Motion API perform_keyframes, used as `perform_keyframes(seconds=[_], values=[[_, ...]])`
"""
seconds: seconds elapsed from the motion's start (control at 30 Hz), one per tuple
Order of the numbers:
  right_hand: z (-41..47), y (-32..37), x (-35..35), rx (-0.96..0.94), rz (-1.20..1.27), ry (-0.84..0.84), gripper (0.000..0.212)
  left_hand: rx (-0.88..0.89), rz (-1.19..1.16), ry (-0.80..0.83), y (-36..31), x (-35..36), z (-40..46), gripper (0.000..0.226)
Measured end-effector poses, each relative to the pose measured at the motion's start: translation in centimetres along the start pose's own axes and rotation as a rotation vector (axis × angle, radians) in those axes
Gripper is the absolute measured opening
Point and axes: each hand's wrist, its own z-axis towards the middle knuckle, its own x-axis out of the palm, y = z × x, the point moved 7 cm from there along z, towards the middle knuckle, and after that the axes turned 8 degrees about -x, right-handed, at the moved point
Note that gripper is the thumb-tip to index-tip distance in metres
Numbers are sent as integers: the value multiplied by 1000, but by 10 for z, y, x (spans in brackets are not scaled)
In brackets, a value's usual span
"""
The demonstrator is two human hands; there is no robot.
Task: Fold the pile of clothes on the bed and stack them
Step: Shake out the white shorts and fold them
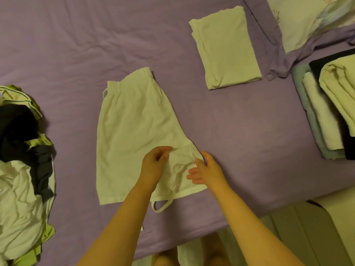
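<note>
White shorts with an elastic waistband lie folded in half lengthwise on the purple bed sheet, waistband away from me. My left hand hovers over the lower part of the shorts, fingers loosely curled and holding nothing. My right hand is at the shorts' right lower edge with its fingers straight and spread. A drawstring loop pokes out below the hem. An unfolded pile of clothes sits at the left.
A folded white garment lies at the back right. A stack of folded clothes stands at the right edge. A pillow is at the top right. The bed's front edge runs below my arms.
</note>
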Motion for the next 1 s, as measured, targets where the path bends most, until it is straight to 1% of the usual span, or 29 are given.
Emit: perform_keyframes(seconds=[0.07,0.2,0.27,0.33,0.37,0.43,0.5,0.53,0.57,0.63,0.67,0.7,0.73,0.77,0.83,0.9,0.93,1.0], values=[[2,0,6,5,61,-37,49,10,-1,33,0,2,-4,25],[6,0,8,73,326,-99,46,30,78,116,3,7,-12,23],[8,2,6,108,370,-135,47,26,128,151,6,10,-12,23],[10,4,0,141,399,-176,48,18,175,140,9,11,-12,20],[11,4,-3,164,417,-188,49,50,272,82,10,9,-9,21],[10,4,-8,217,456,-193,49,130,649,-52,14,4,-4,34],[12,4,-19,221,491,-213,42,112,1006,-133,27,0,-2,47],[14,6,-27,199,479,-238,36,82,1115,-142,35,-2,-1,52],[17,8,-37,151,406,-280,28,45,1172,-142,44,-6,-1,58],[23,20,-58,-18,56,-353,14,-3,1235,-137,59,-16,0,68],[25,27,-62,-104,-137,-346,14,7,1286,-137,63,-22,-1,72],[26,32,-61,-165,-271,-326,14,15,1329,-134,67,-28,-1,74],[27,33,-60,-195,-336,-313,13,17,1327,-136,69,-35,-1,75],[28,33,-58,-204,-348,-312,13,17,1284,-146,70,-44,-1,74],[31,28,-55,-158,-238,-320,21,58,1124,-198,68,-59,-5,70],[35,23,-48,-97,-128,-282,39,116,968,-324,65,-77,-12,63],[35,23,-43,-86,-134,-239,48,112,918,-413,66,-87,-17,60],[32,21,-36,-117,-219,-157,60,-10,745,-550,79,-109,-24,59]])
